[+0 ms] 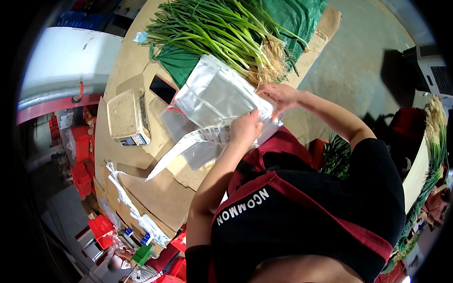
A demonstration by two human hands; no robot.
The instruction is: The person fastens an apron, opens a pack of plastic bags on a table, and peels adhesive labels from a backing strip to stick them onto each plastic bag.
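Note:
A stack of clear plastic bags lies across the table's near side, partly lifted and creased. My left hand is closed on the near edge of the bags, thumb on top. Beside it a white strip of printed labels runs from under my fingers down to the left. At the bags' right end, my right hand has its fingers curled round the edge; its fingertips are partly hidden. Just beyond it lie the roots of a large pile of green onions.
The green onions rest on a green sheet. A dirty weighing scale and a dark phone are on the table. More labels trail near the left edge. Red crates stand beyond, and another person is at lower left.

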